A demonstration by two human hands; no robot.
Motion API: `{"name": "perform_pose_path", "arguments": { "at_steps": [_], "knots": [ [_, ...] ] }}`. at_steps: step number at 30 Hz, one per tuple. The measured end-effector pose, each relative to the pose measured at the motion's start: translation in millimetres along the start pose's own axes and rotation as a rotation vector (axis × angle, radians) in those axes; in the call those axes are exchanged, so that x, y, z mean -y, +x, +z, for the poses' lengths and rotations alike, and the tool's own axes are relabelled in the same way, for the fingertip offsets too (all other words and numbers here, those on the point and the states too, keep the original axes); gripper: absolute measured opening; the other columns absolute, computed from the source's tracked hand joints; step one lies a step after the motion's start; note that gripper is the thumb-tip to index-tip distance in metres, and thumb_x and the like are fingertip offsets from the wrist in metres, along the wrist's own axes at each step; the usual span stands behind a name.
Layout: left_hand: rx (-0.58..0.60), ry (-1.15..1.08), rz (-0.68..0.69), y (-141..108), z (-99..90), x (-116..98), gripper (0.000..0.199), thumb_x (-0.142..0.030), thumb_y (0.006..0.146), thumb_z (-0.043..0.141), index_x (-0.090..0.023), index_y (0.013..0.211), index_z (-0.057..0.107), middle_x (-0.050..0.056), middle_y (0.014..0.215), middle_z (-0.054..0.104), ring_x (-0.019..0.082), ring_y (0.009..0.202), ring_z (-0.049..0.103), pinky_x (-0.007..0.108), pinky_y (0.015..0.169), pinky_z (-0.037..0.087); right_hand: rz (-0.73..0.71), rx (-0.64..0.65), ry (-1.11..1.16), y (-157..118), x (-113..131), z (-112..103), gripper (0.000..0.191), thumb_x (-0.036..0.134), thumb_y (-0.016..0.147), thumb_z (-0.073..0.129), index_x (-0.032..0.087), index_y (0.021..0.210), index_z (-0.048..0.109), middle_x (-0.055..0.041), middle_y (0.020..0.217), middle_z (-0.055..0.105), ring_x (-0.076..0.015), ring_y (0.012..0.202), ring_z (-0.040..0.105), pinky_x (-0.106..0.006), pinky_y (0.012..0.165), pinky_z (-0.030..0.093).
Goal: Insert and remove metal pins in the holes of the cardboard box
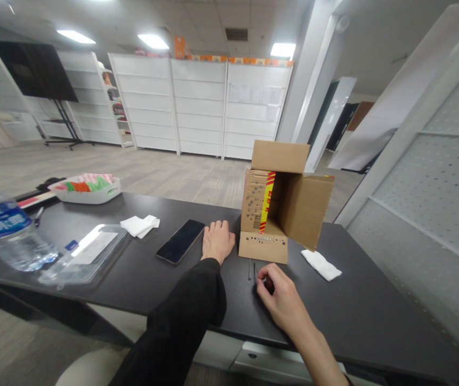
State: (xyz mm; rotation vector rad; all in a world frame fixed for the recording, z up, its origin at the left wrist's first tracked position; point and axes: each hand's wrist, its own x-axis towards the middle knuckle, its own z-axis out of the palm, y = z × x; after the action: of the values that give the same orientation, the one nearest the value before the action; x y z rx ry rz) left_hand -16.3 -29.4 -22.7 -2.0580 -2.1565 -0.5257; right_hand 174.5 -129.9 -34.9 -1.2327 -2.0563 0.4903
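My left hand point(218, 241) lies palm down on the dark table, fingers stretched out, between a black phone point(182, 241) and a cardboard box point(253, 206). The box lies on its side with its flaps spread and its opening turned my way. Small holes and several tiny metal pieces show on its left face and on the lower flap point(264, 252). Before that flap lie a thin silver rod point(249, 269) and a shorter dark one. Beside them my right hand point(280, 295) is curled, thumb and index finger drawn together; what they hold, if anything, is hidden.
On the left stand a water bottle point(4, 230), a clear plastic case point(87, 254) and a white basket point(88, 195) with colourful packets. White tissues lie at left point(139, 226) and right point(321, 265). A perforated partition point(434, 214) borders the table's right side.
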Motion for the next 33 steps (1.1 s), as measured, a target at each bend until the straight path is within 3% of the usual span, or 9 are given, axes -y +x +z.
{"name": "perform_pose_path", "arguments": {
  "at_steps": [11,33],
  "knots": [
    [-0.017,0.016,0.008,1.2,2.9,0.8,0.016,-0.025,0.089,0.045,-0.019,0.096,0.058,0.011,0.106,0.063,0.027,0.104,0.054,0.041,0.089,0.038,-0.029,0.039,-0.043,3.1,1.0,-0.5,0.01,0.016,0.092,0.047,0.022,0.086,0.052,-0.0021,0.088,0.058,-0.0168,0.08,0.055,-0.027,0.072,0.042],
    [0.005,0.02,0.004,-0.1,-1.5,-0.3,0.018,-0.025,0.089,0.043,-0.019,0.098,0.058,0.011,0.109,0.063,0.026,0.105,0.053,0.041,0.09,0.037,-0.073,0.03,-0.118,4.4,1.8,0.7,0.013,0.013,0.091,0.047,0.021,0.086,0.056,-0.0041,0.088,0.061,-0.0175,0.077,0.057,-0.029,0.071,0.046]
  ]
}}
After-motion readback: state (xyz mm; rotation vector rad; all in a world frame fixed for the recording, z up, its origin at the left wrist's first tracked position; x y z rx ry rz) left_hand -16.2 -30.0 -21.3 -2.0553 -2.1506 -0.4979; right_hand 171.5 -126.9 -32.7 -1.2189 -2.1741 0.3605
